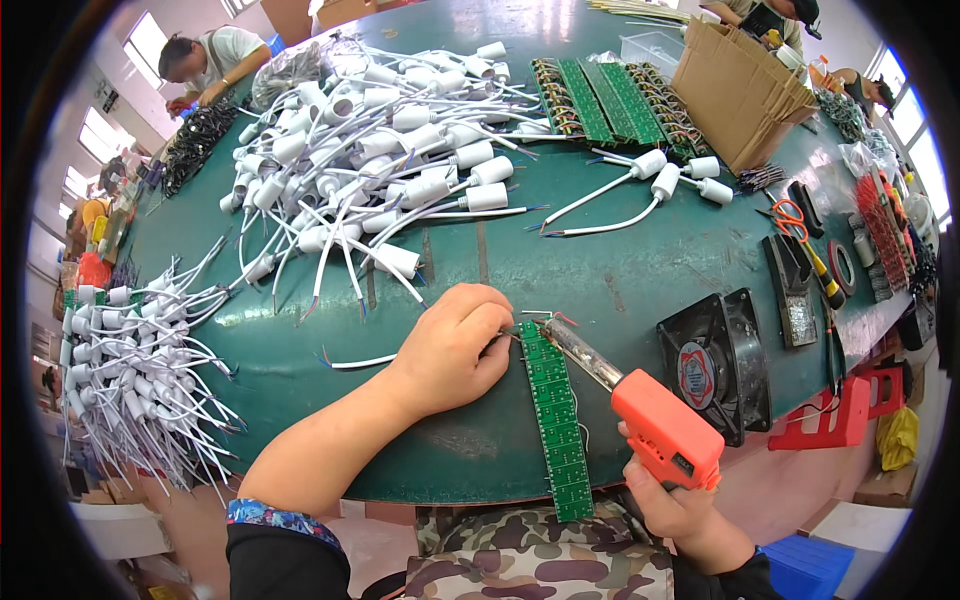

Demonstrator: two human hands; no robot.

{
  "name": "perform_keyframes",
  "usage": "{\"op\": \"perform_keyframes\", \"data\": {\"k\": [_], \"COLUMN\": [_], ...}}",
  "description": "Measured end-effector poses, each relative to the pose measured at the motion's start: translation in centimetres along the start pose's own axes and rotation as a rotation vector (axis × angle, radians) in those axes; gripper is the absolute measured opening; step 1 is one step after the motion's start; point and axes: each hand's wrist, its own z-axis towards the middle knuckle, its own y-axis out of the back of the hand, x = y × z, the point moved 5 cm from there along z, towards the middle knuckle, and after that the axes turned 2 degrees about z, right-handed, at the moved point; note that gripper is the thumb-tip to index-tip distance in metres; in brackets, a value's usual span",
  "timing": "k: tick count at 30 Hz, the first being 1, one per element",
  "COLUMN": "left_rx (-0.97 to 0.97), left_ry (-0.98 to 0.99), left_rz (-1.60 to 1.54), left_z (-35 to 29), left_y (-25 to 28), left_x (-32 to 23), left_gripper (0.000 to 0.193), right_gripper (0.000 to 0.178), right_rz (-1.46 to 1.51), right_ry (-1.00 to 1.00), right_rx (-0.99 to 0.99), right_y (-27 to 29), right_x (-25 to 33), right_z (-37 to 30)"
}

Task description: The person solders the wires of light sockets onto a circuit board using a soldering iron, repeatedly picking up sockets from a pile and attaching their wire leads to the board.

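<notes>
A long green circuit board strip [556, 415] lies before me, its lower end sticking out past the table edge above my lap. My left hand [455, 345] is closed in a pinch at the board's upper end; a thin dark tip shows at its fingers, but what they hold is mostly hidden. A white cable [362, 362] with bare coloured wire ends runs in under this hand. In my right hand [668, 500] is a red soldering gun [668, 425], gripped by its handle. Its metal barrel points at the board's upper end, close to my left fingertips, where short thin wires [562, 318] lie.
White lamp sockets with cables [370, 150] form a large heap beyond my left hand; another bundle [140, 370] hangs at the left edge. Green boards [610, 100] and a cardboard box [740, 95] stand behind. A black fan [715, 365] and orange-handled scissors [788, 220] lie right. Other people work around.
</notes>
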Motion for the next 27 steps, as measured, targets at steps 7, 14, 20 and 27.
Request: {"op": "perform_keyframes", "data": {"k": [7, 14, 20, 27], "left_rx": [0.032, 0.043, -0.023, -0.078], "left_ry": [-0.047, -0.058, -0.008, -0.099], "left_rz": [-0.001, 0.001, 0.040, 0.137], "left_z": [0.18, 0.19, 0.17, 0.10], "left_y": [0.46, 0.34, -0.08, -0.03], "left_x": [-0.16, -0.17, -0.45, -0.74], "left_gripper": [0.020, 0.022, 0.023, 0.026], "right_gripper": [0.045, 0.042, 0.046, 0.051], "right_rz": [-0.014, -0.029, -0.104, -0.051], "right_ry": [-0.046, 0.014, 0.125, 0.097], "right_rx": [-0.003, -0.037, -0.090, -0.096], "right_y": [0.27, 0.31, 0.08, -0.07], "right_x": [-0.03, 0.20, -0.26, -0.68], "right_z": [-0.25, 0.00, 0.09, 0.33]}}
